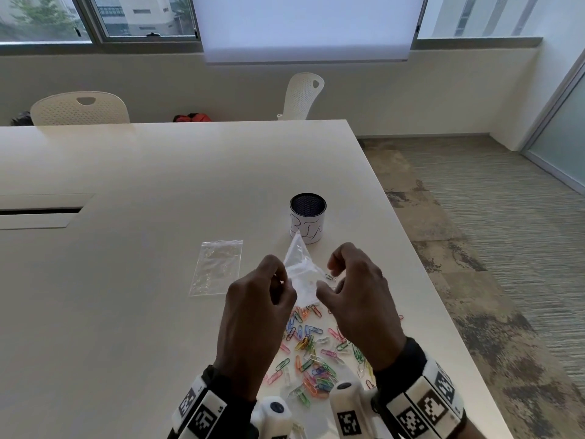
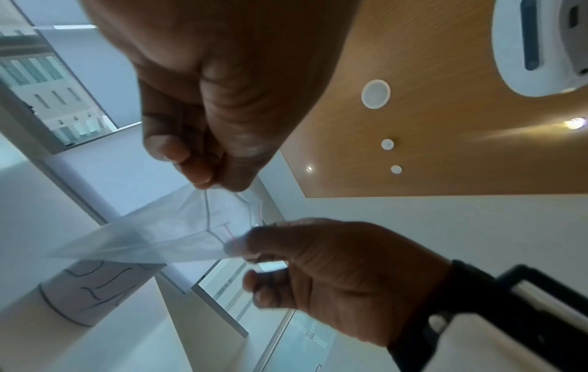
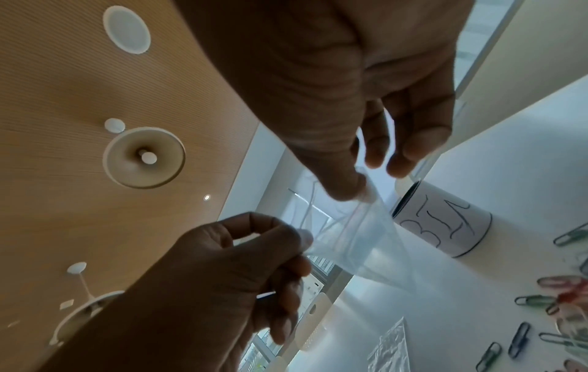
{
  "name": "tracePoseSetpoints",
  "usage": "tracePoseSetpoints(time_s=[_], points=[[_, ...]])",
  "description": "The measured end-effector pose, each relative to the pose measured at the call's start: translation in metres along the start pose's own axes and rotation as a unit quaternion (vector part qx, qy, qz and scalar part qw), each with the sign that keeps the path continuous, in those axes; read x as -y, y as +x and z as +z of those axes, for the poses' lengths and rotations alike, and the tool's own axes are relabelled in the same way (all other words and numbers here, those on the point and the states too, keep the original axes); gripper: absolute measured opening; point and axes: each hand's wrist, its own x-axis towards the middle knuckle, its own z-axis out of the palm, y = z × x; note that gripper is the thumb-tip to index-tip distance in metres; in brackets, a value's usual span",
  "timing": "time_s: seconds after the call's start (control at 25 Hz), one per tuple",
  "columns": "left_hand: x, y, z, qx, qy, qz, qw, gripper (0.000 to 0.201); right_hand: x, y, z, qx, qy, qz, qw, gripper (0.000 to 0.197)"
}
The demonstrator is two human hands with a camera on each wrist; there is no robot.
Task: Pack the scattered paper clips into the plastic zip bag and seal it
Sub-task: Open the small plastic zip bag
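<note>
A small clear zip bag is held up above the table, its far corner pointing at the cup. My left hand pinches one side of its mouth between thumb and forefinger. My right hand pinches the opposite side, so the mouth is spread between them. In the left wrist view the bag looks see-through, with no clips showing inside. Several coloured paper clips lie scattered on the table below and between my wrists, and also show in the right wrist view.
A second clear zip bag lies flat to the left of my hands. A mesh cup with a paper label reading BIN stands just behind the held bag. The white table ends at an edge on the right, with carpet below.
</note>
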Motion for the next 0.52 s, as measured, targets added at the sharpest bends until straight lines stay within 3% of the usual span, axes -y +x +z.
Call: tracePoseSetpoints(time_s=[0.28, 0.44, 0.52], points=[[-0.003, -0.006, 0.001, 0.068, 0.013, 0.018, 0.997, 0.023, 0.012, 0.006, 0.001, -0.031, -0.040, -0.079, 0.996, 0.020], [-0.005, -0.004, -0.003, 0.035, 0.004, -0.003, 0.999, 0.019, 0.010, -0.001, 0.002, -0.012, -0.011, -0.062, 0.998, 0.029], [-0.005, -0.002, -0.006, 0.016, -0.007, -0.014, 1.000, 0.020, 0.009, -0.004, 0.000, 0.000, 0.020, -0.050, 0.999, 0.023]])
